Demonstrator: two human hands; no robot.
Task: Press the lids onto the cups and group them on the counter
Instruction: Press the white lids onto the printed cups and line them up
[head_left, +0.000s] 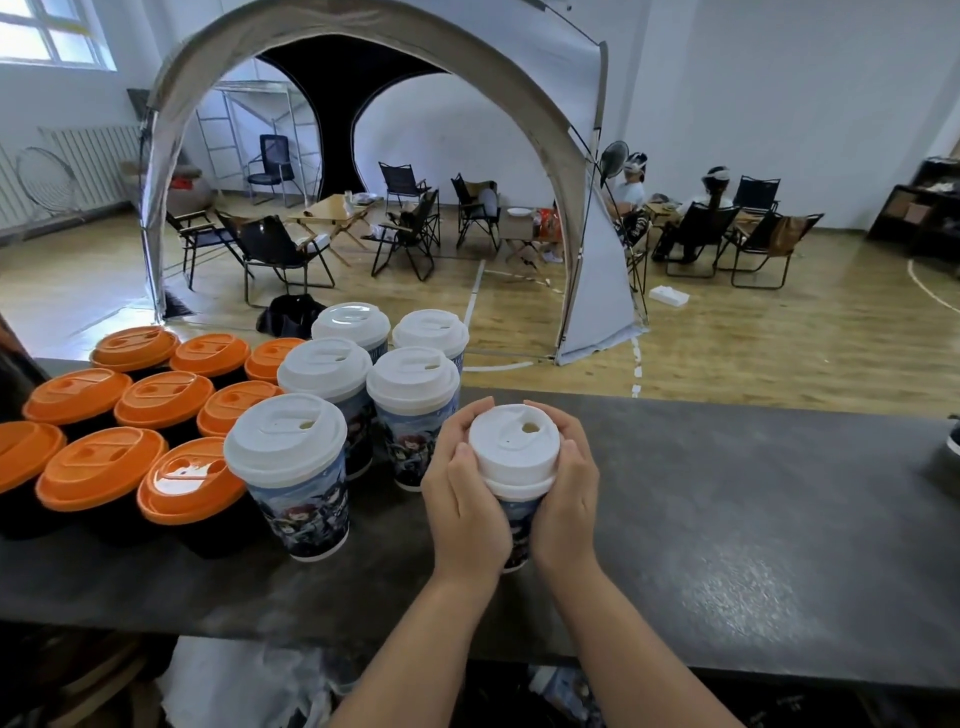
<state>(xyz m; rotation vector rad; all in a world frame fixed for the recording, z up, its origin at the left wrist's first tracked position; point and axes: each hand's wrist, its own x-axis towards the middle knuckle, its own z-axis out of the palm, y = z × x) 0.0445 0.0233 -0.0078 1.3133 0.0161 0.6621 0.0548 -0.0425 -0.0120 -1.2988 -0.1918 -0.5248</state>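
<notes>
A person's 2 bare forearms reach in from the bottom edge over a dark grey counter (727, 519). Both hands wrap around 1 printed cup (519, 535) standing on the counter, just right of centre. The left hand (462, 499) curls round the cup's left side, fingers bent along the rim of its white lid (514, 447). The right hand (566, 493) mirrors it on the right side, fingers curled against the lid's edge. The thumbs lie near the lid's lower rim. The lid sits on the cup, its small drinking hole facing up. Whether it is fully seated cannot be told.

Just left of the held cup stand 5 more printed cups with white lids (285, 441), close together in 2 loose columns running away from the viewer. The nearest stands slightly apart, towards the front.

Further left, 10 dark cups with orange lids (101, 475) are packed in rows, reaching the left edge of view. The nearest orange lid touches or almost touches the nearest white-lidded cup.

Beyond the counter is a large room with a wooden floor. A grey arched tent (363, 62) stands there, with folding chairs (280, 249) and a low table (332, 213) beneath it. 2 people (675, 208) sit to its right, far off.
</notes>
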